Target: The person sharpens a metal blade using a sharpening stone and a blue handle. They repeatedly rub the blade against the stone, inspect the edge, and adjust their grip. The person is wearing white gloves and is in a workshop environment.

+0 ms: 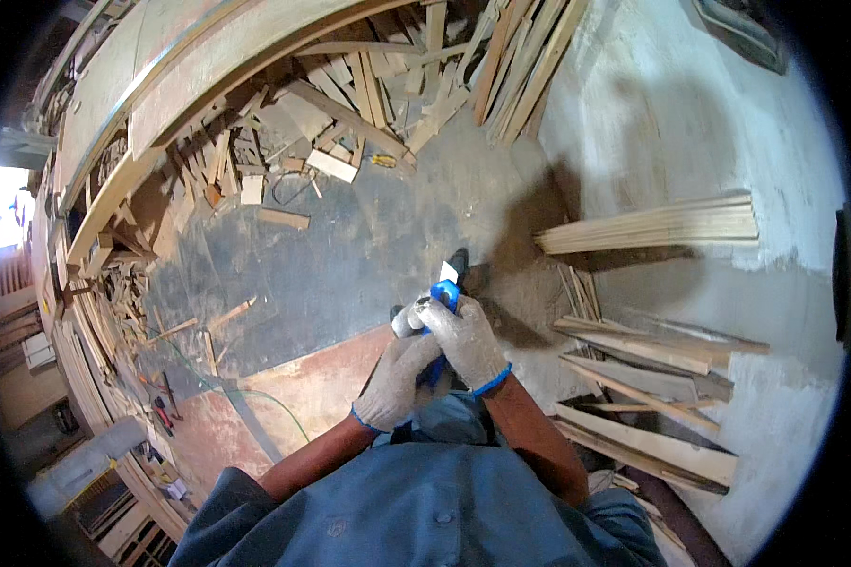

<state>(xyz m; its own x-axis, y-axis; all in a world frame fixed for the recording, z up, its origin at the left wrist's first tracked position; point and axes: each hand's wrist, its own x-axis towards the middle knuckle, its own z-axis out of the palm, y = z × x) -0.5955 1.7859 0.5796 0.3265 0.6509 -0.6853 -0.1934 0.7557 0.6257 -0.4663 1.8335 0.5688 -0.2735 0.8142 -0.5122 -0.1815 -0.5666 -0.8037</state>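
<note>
Shirt (397, 496); left hand (395, 380), right hand (470, 342) gripping blue object (442, 289); wood scraps (333, 166) on grey floor (369, 227).

1. Angling left forearm (317, 460) and right forearm (539, 437) inward, bare up to the glove cuffs (494, 381).
2. Curling left hand (394, 380) close against the right.
3. Holding right hand (469, 343) in a grip, slightly farther forward.

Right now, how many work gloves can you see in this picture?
2: one pale glove on the left hand, one matching glove on the right hand. Others could be hidden among the wood scraps.
</note>
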